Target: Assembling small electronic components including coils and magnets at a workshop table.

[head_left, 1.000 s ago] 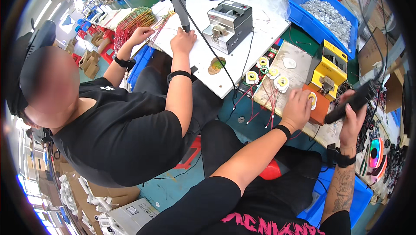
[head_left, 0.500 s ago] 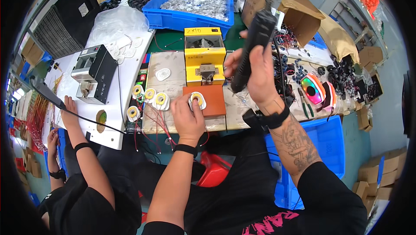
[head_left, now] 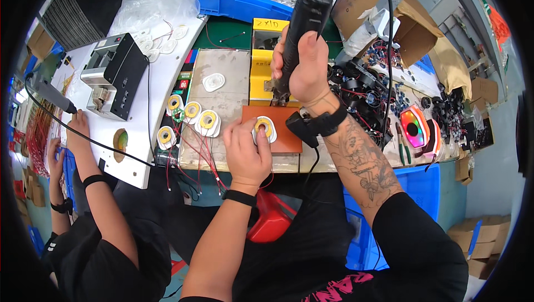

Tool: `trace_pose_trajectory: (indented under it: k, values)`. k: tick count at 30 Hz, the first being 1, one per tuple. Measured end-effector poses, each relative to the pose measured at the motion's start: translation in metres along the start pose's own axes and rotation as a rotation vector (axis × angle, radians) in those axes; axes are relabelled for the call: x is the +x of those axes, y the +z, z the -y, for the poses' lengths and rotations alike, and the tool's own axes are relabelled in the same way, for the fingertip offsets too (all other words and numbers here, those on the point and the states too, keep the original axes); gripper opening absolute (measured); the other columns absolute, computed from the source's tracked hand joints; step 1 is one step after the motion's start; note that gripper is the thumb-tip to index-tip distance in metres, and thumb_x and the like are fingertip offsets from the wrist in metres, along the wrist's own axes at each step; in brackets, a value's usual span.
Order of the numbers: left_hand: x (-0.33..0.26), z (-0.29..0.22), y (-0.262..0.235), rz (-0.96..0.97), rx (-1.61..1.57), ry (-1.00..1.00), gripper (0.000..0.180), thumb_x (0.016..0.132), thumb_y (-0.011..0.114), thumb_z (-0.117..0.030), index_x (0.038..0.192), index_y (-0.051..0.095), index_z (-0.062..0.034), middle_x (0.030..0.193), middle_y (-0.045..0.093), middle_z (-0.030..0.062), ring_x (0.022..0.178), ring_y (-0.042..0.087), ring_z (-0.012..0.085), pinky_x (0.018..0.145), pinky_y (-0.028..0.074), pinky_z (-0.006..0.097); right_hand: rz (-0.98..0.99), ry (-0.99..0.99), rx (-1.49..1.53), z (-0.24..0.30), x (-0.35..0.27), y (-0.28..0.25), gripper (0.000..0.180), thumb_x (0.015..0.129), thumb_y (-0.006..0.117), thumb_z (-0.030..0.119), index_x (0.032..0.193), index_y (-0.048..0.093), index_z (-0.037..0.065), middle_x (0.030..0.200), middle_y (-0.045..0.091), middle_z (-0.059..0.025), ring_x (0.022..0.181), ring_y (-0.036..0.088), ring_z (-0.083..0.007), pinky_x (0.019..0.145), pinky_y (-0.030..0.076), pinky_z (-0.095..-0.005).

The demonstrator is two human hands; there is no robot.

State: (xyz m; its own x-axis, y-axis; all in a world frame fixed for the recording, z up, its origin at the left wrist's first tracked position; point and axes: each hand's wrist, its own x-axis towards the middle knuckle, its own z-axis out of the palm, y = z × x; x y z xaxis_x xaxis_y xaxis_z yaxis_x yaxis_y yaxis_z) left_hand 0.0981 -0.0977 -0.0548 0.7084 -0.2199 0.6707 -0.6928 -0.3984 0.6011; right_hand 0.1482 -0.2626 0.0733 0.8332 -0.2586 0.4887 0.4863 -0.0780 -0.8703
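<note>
My right hand point(head_left: 311, 71) is wrapped round a black corded electric screwdriver point(head_left: 305, 18), held tilted with its lower end over the front of a yellow screw feeder point(head_left: 260, 87). My left hand point(head_left: 246, 149) pinches a white rounded plastic part point(head_left: 272, 137) with a yellow ring point(head_left: 271, 126) on top. That part lies on a reddish-brown pad point(head_left: 289, 141) in front of the feeder. Left of the pad sit several similar white parts with yellow rings point(head_left: 208, 119), red wires trailing from them toward the table edge. A bare white part point(head_left: 213, 82) lies behind them.
A co-worker's hand point(head_left: 79, 124) is by a grey screwdriver point(head_left: 50, 93) at the left, near a black-and-silver machine point(head_left: 114, 76). A blue bin point(head_left: 222, 2) of small parts stands behind. To the right are pliers point(head_left: 404, 145), a lit colourful device point(head_left: 413, 126) and black components point(head_left: 359, 99).
My right hand has moved the screwdriver left and toward the screw feeder's front. My left hand still holds the white part on the pad. The view has shifted slightly.
</note>
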Motion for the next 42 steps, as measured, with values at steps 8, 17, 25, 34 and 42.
trace_pose_trajectory:
  k: [8,17,25,34,42]
  values:
    - [-0.002,-0.003,0.002,0.022,-0.017,0.005,0.025,0.095,0.063,-0.008,0.117,0.059,0.0031,0.11,0.064,0.0192,0.107,0.056,0.0438,0.095,0.044,0.05,-0.209,-0.012,0.038,0.002,0.027,-0.006,0.063,0.101,0.047,0.067,0.099,0.055,0.005,0.062,0.052,-0.0038,0.046,0.052,-0.0139,0.044,0.044,-0.0301]
    - [0.004,-0.002,0.001,0.018,-0.025,0.012,0.022,0.095,0.063,-0.007,0.114,0.06,0.003,0.108,0.064,0.0188,0.107,0.057,0.0425,0.094,0.045,0.049,0.022,-0.16,-0.126,0.002,0.019,-0.023,0.056,0.103,0.053,0.058,0.1,0.057,0.002,0.069,0.058,-0.0041,0.057,0.055,-0.011,0.052,0.045,-0.0248]
    - [0.002,0.001,0.001,0.008,0.011,0.009,0.023,0.095,0.063,-0.007,0.115,0.06,0.0037,0.108,0.064,0.0193,0.107,0.057,0.0416,0.095,0.045,0.048,-0.035,-0.139,0.347,-0.001,-0.007,-0.012,0.072,0.094,0.056,0.07,0.106,0.054,-0.001,0.078,0.058,-0.0089,0.062,0.057,-0.0156,0.054,0.048,-0.0282]
    - [0.004,-0.002,0.001,-0.011,-0.008,0.009,0.02,0.094,0.064,-0.008,0.111,0.06,0.0022,0.108,0.062,0.0207,0.105,0.057,0.0406,0.095,0.044,0.048,-0.05,-0.089,0.022,-0.003,-0.019,-0.004,0.089,0.083,0.05,0.087,0.105,0.051,0.001,0.072,0.056,-0.0077,0.06,0.057,-0.0152,0.054,0.047,-0.0285]
    - [0.003,-0.001,0.003,-0.012,-0.021,-0.006,0.02,0.089,0.068,-0.007,0.106,0.064,0.0012,0.106,0.058,0.0189,0.104,0.056,0.0391,0.093,0.044,0.048,-0.069,0.057,0.105,0.003,-0.026,-0.006,0.088,0.082,0.049,0.09,0.108,0.049,0.005,0.072,0.056,-0.0074,0.059,0.057,-0.0161,0.057,0.049,-0.0299]
